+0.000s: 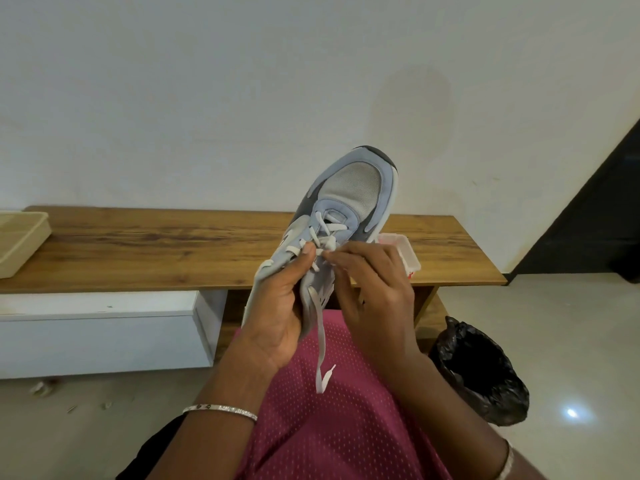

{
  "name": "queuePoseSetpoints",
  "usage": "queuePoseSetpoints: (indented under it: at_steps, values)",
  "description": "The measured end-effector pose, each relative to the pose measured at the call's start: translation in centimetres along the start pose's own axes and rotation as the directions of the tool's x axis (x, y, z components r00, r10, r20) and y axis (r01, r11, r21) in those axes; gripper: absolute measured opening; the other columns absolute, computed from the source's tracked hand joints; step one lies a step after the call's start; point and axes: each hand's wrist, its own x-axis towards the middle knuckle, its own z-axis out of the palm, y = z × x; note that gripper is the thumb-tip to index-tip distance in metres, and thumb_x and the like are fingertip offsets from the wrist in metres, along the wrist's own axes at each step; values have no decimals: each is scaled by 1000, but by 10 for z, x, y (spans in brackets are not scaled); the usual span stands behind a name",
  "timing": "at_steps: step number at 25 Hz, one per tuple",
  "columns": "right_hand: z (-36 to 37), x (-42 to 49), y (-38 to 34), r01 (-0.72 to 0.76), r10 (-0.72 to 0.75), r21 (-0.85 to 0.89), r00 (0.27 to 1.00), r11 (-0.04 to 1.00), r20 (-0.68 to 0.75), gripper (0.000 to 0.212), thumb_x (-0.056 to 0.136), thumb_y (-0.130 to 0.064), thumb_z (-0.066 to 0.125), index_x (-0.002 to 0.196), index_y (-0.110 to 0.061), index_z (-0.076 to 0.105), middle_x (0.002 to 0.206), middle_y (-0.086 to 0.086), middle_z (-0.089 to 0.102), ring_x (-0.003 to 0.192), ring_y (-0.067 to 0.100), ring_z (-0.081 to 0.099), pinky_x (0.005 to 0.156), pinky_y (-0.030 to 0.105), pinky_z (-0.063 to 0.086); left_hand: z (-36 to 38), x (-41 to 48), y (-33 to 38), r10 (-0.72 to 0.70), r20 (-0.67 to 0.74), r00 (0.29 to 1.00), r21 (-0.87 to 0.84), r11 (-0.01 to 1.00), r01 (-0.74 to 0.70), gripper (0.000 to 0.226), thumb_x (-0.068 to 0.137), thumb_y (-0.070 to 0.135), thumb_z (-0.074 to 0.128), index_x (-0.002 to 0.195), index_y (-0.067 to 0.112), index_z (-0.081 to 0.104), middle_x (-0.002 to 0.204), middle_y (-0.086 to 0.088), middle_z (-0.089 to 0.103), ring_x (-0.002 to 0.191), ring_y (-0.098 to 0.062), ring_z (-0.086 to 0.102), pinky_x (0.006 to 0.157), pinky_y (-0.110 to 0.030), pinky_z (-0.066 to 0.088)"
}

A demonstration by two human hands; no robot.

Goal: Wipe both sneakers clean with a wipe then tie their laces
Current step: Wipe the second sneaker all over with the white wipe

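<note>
Fingers (pixel 308 252) of left hand (pixel 277 306): thumb pressed down on the crossed lace (pixel 320 341) at the mid eyelets, the rest curled under and round the sneaker (pixel 353 192), gripping its heel end from the left. Right hand (pixel 374 292) fingertips (pixel 332 259): thumb and forefinger pinch the lace just beside the left thumb, and the other fingers are bent loosely behind them, not spread. Sneaker is held up in the air over the lap, toe pointing far and slightly right, above the bench's near edge. It is light blue with a grey mesh toe and dark grey panels. One loose lace end hangs straight down from the tongue onto the pink cloth (pixel 329 427) over the lap. Far left: tan basket (pixel 17 240) on the bench (pixel 156 244), cut by the frame edge. Bench is wood-grain and runs left to right against a pale wall. Under its left part is a white cabinet (pixel 97 327), with a few scraps on the floor near it. Silver bangle (pixel 221 408) on the left wrist. Right of the sneaker: white tub (pixel 403 249) on the bench, partly hidden behind the right hand, contents not readable. Near right on the floor, beside the bench end: black bin bag (pixel 485 372), mouth open.
</note>
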Motion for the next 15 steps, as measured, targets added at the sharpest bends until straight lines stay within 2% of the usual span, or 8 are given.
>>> queuePoseSetpoints:
  at_steps: [2, 4, 8, 11, 13, 15]
  values:
    - [-2, 3, 4, 32, -32, -32, 999, 999, 29, 12, 88, -3, 72, 99, -4, 75, 101, 9, 70, 95, 23, 62, 84, 27, 48, -2, 2, -1, -11, -4, 1000, -23, 1000, 11, 46, 97, 27, 57, 139, 8, 52, 124, -14, 66, 119, -26, 62, 94, -33, 50]
    - [-5, 17, 13, 45, -48, -111, 999, 993, -20, 12, 89, -3, 71, 100, -2, 74, 99, 11, 70, 94, 24, 61, 82, 24, 46, -2, 5, -2, 8, -23, 1000, 13, 1000, -8, 49, 95, 28, 60, 140, 11, 52, 131, -16, 63, 126, -28, 58, 101, -37, 46]
    - [-10, 39, 23, -31, 16, -117, 992, 993, -129, 15, 90, 0, 68, 104, -2, 72, 101, 11, 69, 96, 24, 59, 83, 21, 44, 2, 5, 0, 55, -74, 996, 79, 996, -49, 50, 89, 29, 60, 136, 14, 56, 127, -13, 67, 117, -26, 65, 96, -36, 54]
    - [-2, 16, 9, -11, 9, -46, 999, 999, -49, 13, 89, -3, 70, 102, -3, 74, 102, 11, 69, 97, 22, 60, 80, 29, 50, -3, 4, 2, 5, -38, 999, -35, 999, -7, 51, 93, 27, 61, 139, 8, 53, 130, -17, 63, 123, -28, 59, 103, -38, 47]
    - [2, -1, 1, 39, -38, -10, 999, 999, 28, 12, 89, -3, 70, 100, -3, 74, 101, 11, 70, 95, 23, 62, 80, 33, 52, -7, 5, 4, -24, -21, 999, -103, 994, 22, 53, 95, 29, 62, 142, 7, 50, 127, -14, 63, 121, -24, 59, 99, -34, 46]
    - [2, 0, 5, 71, -70, -23, 996, 997, 50, 11, 89, -2, 69, 99, -2, 74, 100, 12, 70, 94, 25, 63, 81, 34, 51, -10, 6, 3, -25, -40, 999, -102, 995, 21, 54, 93, 30, 65, 141, 8, 51, 126, -13, 64, 120, -24, 60, 98, -34, 46]
